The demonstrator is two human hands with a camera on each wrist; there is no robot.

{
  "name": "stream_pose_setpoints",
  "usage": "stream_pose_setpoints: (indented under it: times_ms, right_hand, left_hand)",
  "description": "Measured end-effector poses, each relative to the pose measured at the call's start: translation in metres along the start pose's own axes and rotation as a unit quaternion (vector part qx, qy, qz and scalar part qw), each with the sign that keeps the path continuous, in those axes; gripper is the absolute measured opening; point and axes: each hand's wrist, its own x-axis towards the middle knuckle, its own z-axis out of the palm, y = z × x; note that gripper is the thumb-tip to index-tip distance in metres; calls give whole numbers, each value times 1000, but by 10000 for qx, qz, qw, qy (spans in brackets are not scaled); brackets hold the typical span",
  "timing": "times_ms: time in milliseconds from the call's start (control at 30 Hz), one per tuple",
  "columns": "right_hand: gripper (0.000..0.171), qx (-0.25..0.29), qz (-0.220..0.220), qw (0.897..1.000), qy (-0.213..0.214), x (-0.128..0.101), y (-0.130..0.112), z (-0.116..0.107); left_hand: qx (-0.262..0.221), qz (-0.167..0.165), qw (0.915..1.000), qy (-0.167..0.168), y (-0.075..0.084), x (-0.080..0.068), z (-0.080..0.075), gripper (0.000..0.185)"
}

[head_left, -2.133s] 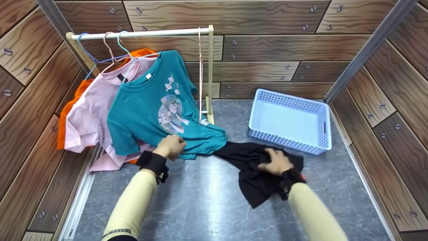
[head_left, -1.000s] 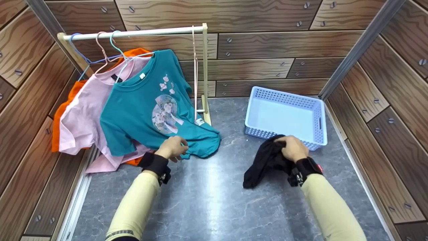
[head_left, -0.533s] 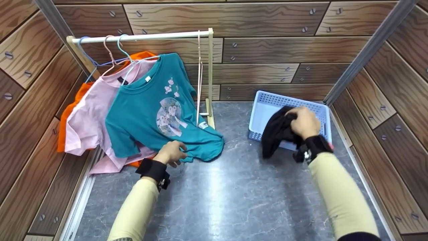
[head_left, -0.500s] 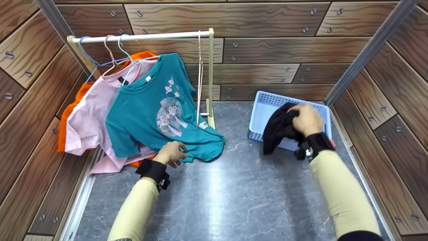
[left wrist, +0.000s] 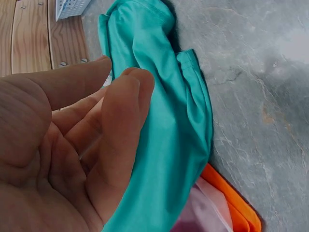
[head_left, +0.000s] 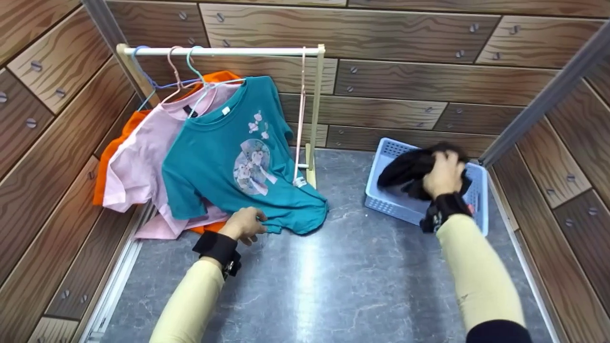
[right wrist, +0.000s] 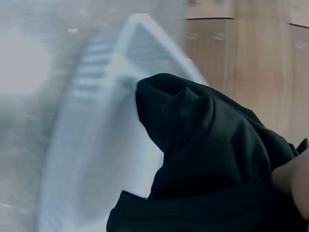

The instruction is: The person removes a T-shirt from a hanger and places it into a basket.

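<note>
My right hand (head_left: 445, 177) grips a bunched black garment (head_left: 404, 169) inside the outline of the light-blue plastic basket (head_left: 393, 209). In the right wrist view, the black cloth (right wrist: 207, 140) bulges over the blurred basket, and most of the fingers are hidden behind it. My left hand (head_left: 245, 223) hovers by the lower hem of a teal T-shirt (head_left: 209, 162), which hangs from a mint hanger (head_left: 190, 59). The left wrist view shows that hand (left wrist: 72, 125) empty, its fingers loosely bent and thumb apart, in front of the teal cloth (left wrist: 164, 116).
A small garment rack (head_left: 262, 51) stands at the back left. Behind the teal shirt hang a pink T-shirt (head_left: 138, 162) and an orange garment (head_left: 102, 178). A bare pink hanger (head_left: 301, 119) is at the rack's right end. Wood-patterned walls (head_left: 405, 76) surround the grey marbled surface (head_left: 333, 276).
My right hand picked the black garment up from the surface beside the teal shirt and carried it to the right and back, into the basket. The left hand has stayed near the teal hem.
</note>
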Motion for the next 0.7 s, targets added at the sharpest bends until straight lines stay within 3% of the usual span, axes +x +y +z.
stream_pose_setpoints:
  times_ms: [233,400,567,633,700]
  right_hand:
    - [54,-492,-684,9903,-1104,-11,22,58]
    - [48,-880,-946,9728,-1922,-20,24,67]
    - [53,-906,-1097,9398,-3107,-26,18,74]
    - [53,-912,-1173,9346,-3232,-28,15,77]
    - [53,-926,-1268,9382,-3084,-28,11,78]
  left_hand:
    - [-57,73,10000,19,-7,-1,-2,34]
    - [21,31,10000,-2,-6,1,0,34]
    - [68,36,9999,-65,-2,3,0,34]
    - [93,45,9999,-75,0,4,1,34]
    - [112,62,9999,-88,1,5,2,33]
